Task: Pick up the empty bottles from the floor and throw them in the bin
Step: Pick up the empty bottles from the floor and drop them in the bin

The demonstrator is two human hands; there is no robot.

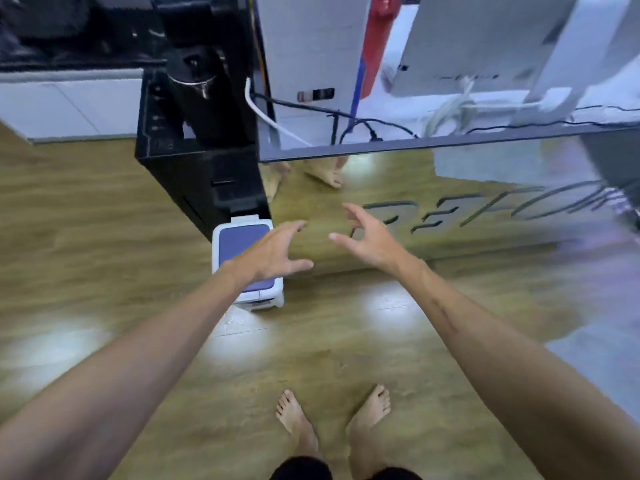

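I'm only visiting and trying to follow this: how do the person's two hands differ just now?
The left hand lies palm down with fingers spread nearly flat, while the right hand has its fingers curled like a claw. The left hand hangs over the edge of the white bin with its closed blue lid; the right hand is over bare wooden floor. Both are stretched forward and hold nothing; no bottle is in view.

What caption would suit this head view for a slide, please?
Both bare hands, left hand and right hand, reach out empty above the lidded bin on the wooden floor.
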